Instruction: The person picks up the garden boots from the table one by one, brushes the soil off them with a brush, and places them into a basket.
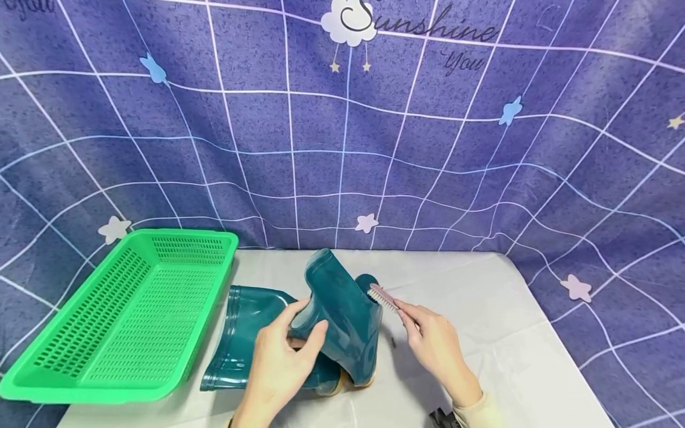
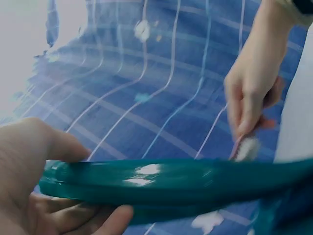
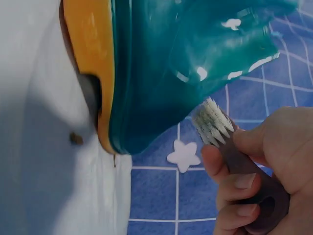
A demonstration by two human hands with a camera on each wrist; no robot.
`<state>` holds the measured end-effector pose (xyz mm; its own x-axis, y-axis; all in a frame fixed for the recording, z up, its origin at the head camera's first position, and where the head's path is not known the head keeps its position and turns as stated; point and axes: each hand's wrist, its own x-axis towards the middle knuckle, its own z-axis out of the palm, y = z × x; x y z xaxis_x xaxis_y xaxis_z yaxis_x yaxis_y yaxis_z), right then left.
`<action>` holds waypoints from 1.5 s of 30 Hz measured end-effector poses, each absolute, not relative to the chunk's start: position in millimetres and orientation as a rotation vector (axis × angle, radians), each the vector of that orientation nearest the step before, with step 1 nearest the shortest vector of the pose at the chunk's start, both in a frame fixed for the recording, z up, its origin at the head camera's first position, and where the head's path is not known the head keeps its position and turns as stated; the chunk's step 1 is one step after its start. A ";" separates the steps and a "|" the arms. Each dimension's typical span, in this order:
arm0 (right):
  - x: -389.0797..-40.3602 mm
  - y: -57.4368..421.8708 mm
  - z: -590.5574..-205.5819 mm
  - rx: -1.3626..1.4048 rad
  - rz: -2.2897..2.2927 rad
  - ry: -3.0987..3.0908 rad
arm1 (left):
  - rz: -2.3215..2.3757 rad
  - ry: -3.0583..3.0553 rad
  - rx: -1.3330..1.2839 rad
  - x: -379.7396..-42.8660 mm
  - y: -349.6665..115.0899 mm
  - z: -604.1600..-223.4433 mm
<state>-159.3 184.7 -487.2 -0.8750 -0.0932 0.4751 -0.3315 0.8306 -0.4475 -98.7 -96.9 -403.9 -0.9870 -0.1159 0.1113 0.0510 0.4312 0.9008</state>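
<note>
My left hand [image 1: 280, 351] grips the shaft of a teal rubber boot [image 1: 342, 315] by its rim, with thumb and fingers on either side. The boot is tilted, and its yellow-edged sole [image 3: 90, 44] is at the table. In my right hand [image 1: 433, 342] is a pink-handled scrub brush [image 1: 385, 296], its pale bristles facing the boot's upper. In the right wrist view the bristles [image 3: 212, 122] look dirty and lie right by the boot's edge; whether they touch is hard to tell. A second teal boot [image 1: 251, 321] lies on its side, partly hidden behind my left hand and the first boot.
A green perforated plastic basket [image 1: 214, 309] stands at the left of the white-covered table [image 1: 471, 285]. Small dark crumbs [image 3: 76, 138] lie on the cover near the boot's sole. A blue grid-patterned curtain [image 1: 374, 148] hangs behind the table.
</note>
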 end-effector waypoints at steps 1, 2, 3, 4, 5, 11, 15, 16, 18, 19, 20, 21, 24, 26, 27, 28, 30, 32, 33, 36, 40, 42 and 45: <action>-156.1 184.9 -485.8 0.324 0.736 -2.558 | -1.564 -2.498 0.041 -97.7 -90.0 -406.1; -153.5 185.5 -485.0 0.325 0.734 -2.552 | -1.530 -2.472 0.031 -96.5 -83.2 -408.4; -151.1 186.2 -483.8 0.327 0.738 -2.543 | -1.504 -2.447 0.024 -95.6 -76.8 -410.9; -149.1 187.2 -482.6 0.333 0.752 -2.532 | -1.478 -2.425 0.021 -95.2 -70.6 -413.3; -147.1 188.5 -481.3 0.333 0.768 -2.520 | -1.452 -2.405 0.023 -95.3 -64.8 -415.3; -136.2 203.6 -478.6 0.320 0.861 -2.469 | -1.499 -2.225 0.040 -102.4 -44.0 -420.1; -129.8 215.5 -480.1 0.258 0.929 -2.503 | -1.633 -2.112 -0.064 -105.8 -36.1 -416.4; -128.6 218.3 -480.5 0.239 0.951 -2.513 | -1.679 -2.081 -0.097 -106.5 -34.1 -414.6; -125.9 223.5 -481.1 0.191 1.006 -2.522 | -1.762 -2.021 -0.158 -108.5 -30.4 -410.3; -124.5 226.1 -481.2 0.168 1.036 -2.522 | -1.793 -1.999 -0.181 -109.9 -28.6 -407.9; -123.0 228.5 -481.0 0.149 1.063 -2.520 | -1.817 -1.984 -0.195 -111.3 -26.9 -405.6; -121.4 230.9 -480.8 0.134 1.083 -2.517 | -1.836 -1.975 -0.204 -112.7 -25.3 -403.1; -116.2 238.2 -479.7 0.102 1.119 -2.504 | -1.820 -1.993 -0.223 -117.9 -21.4 -396.5; -112.6 243.0 -478.8 0.092 1.132 -2.490 | -1.788 -2.012 -0.232 -122.3 -19.9 -392.9; -111.0 245.5 -478.5 0.086 1.137 -2.483 | -1.787 -2.016 -0.245 -124.8 -19.5 -391.1; -109.6 248.1 -478.3 0.078 1.144 -2.476 | -1.786 -2.021 -0.264 -127.3 -19.4 -389.4; -107.2 253.2 -477.9 0.063 1.160 -2.464 | -1.805 -2.025 -0.314 -131.4 -20.2 -385.1; -106.0 258.2 -477.4 0.050 1.176 -2.454 | -1.826 -2.033 -0.374 -134.4 -21.5 -379.8; -105.8 260.7 -477.2 0.043 1.179 -2.448 | -1.832 -2.039 -0.406 -135.5 -22.4 -377.0; -105.2 267.1 -474.7 0.036 1.189 -2.413 | -1.812 -2.066 -0.481 -139.3 -24.5 -367.7; -103.3 272.2 -469.4 0.018 1.212 -2.376 | -1.763 -2.093 -0.603 -145.7 -26.1 -358.2; -102.3 274.1 -467.9 0.007 1.224 -2.367 | -1.732 -2.098 -0.715 -149.0 -26.5 -354.5; -101.4 276.3 -469.1 -0.001 1.227 -2.362 | -1.706 -2.082 -0.893 -156.2 -27.4 -350.4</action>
